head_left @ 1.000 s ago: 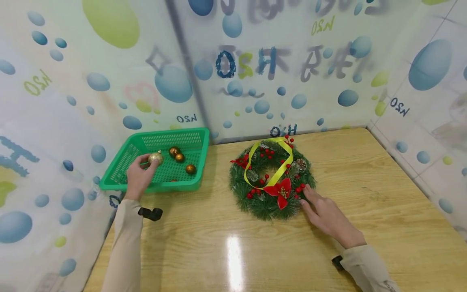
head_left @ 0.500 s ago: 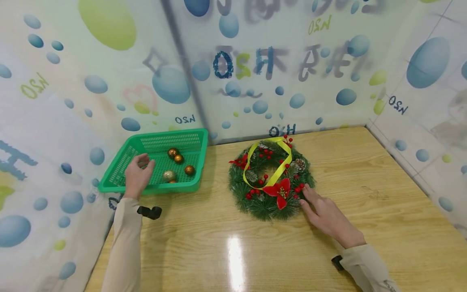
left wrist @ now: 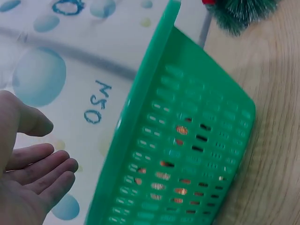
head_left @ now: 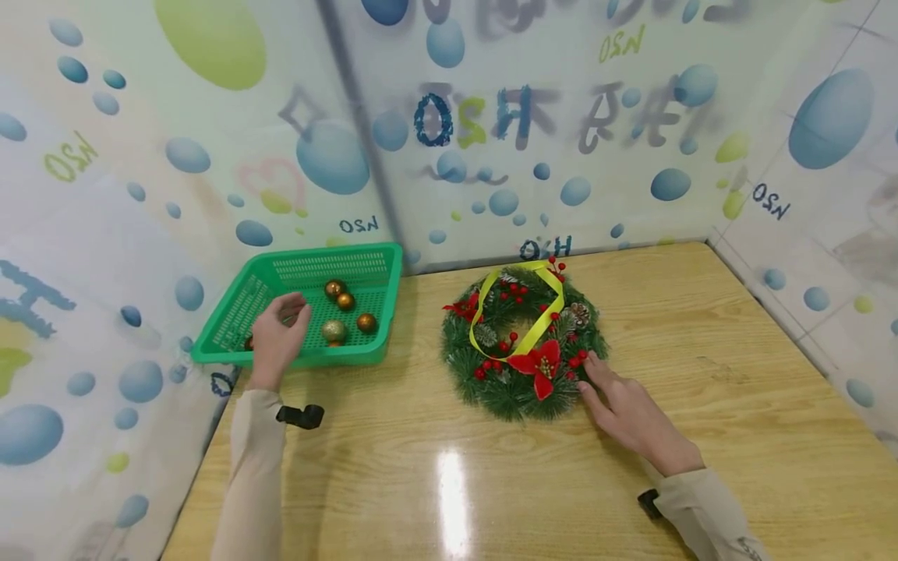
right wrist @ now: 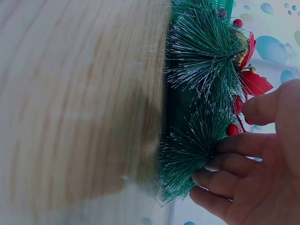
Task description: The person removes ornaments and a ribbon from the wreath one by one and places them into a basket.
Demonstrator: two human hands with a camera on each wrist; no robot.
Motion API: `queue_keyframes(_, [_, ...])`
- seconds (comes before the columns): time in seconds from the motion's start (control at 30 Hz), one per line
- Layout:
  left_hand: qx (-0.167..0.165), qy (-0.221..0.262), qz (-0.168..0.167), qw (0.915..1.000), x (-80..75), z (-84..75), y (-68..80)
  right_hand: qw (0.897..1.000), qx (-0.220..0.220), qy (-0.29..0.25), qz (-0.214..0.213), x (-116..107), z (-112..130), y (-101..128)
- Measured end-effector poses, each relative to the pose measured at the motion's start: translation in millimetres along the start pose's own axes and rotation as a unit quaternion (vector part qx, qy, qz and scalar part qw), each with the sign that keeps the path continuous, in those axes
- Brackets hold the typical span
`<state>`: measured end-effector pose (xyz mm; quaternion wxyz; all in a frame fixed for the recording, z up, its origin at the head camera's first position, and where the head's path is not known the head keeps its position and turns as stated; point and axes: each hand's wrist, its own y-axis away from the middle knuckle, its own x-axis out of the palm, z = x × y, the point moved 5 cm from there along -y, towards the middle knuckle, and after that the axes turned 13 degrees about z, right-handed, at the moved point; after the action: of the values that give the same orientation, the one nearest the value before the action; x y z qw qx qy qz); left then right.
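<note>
My left hand (head_left: 277,339) hovers over the near left side of the green plastic basket (head_left: 389,335), its fingers loosely bent with nothing between them. Inside the basket lie a gold glitter Christmas ball (head_left: 334,331) and several copper-brown balls (head_left: 366,322); one at the left is partly covered by my hand. My right hand (head_left: 634,413) rests its fingers against the right edge of a green Christmas wreath (head_left: 484,389). Red poinsettias (head_left: 543,366), berries and a pine cone (head_left: 579,315) decorate it, and a yellow ribbon (head_left: 540,331) loops across its top. In the right wrist view the fingertips touch the needles.
The wooden table (head_left: 393,467) carries basket and wreath, the basket at its back left. A printed wall sheet (head_left: 456,210) with blue and green bubbles stands behind and along both sides. A black strap (head_left: 300,416) sits on my left wrist.
My left hand has let go of the gold ball, which now lies in the basket. That hand has since shifted slightly right. My right hand stays at the wreath.
</note>
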<state>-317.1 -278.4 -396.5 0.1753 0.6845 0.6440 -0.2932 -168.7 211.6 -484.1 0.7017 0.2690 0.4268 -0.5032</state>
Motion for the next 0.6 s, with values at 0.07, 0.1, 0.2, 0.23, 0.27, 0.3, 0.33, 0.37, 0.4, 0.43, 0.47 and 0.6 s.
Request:
queue_keyframes(0.07, [0.015, 0.001, 0.000, 0.9999, 4.7, -6.4, 1.0, 1.000, 0.002, -0.004, 0.001, -0.1, -0.1, 0.1])
queue_keyframes(0.1, [0.022, 0.004, 0.000, 0.9997, 7.2, -10.1, 1.7, 1.000, 0.002, -0.005, 0.000, -0.3, 0.0, 0.2])
queue_keyframes(0.2, [0.049, 0.006, -0.002, 0.9988, 15.2, -22.7, 4.2, 1.000, 0.000, -0.004, -0.003, -0.6, 0.2, 0.1])
queue_keyframes(0.23, [0.060, 0.007, -0.004, 0.9982, 18.4, -27.7, 5.3, 1.000, 0.000, -0.004, -0.004, -0.8, 0.3, 0.2])
queue_keyframes(0.27, [0.072, 0.007, -0.005, 0.9974, 21.8, -33.8, 6.9, 1.000, -0.002, -0.004, -0.004, -0.8, 0.4, 0.3])
queue_keyframes(0.3, [0.087, 0.007, -0.007, 0.9962, 25.7, -40.5, 8.5, 1.000, -0.002, -0.004, -0.004, -1.0, 0.6, 0.4])
queue_keyframes(0.33, [0.101, 0.009, -0.008, 0.9948, 30.0, -47.8, 10.1, 1.000, -0.002, -0.005, -0.005, -1.2, 0.4, 0.5])
queue_keyframes(0.37, [0.116, 0.012, -0.007, 0.9932, 35.2, -55.2, 11.5, 1.000, -0.003, -0.006, -0.007, -1.5, 0.4, 0.6])
queue_keyframes(0.4, [0.130, 0.012, -0.006, 0.9914, 40.6, -62.4, 12.7, 1.000, -0.002, -0.007, -0.008, -1.5, 0.0, 0.6])
queue_keyframes(0.43, [0.143, 0.015, -0.003, 0.9897, 46.1, -69.0, 14.2, 1.000, -0.002, -0.007, -0.009, -1.6, -0.3, 0.6])
queue_keyframes(0.47, [0.153, 0.017, 0.000, 0.9881, 52.1, -74.9, 15.2, 1.000, -0.002, -0.007, -0.009, -1.4, -0.6, 0.5])
queue_keyframes(0.6, [0.175, 0.025, 0.023, 0.9840, 76.2, -92.5, 20.4, 1.000, -0.006, -0.007, -0.007, 0.1, -0.7, -0.5])
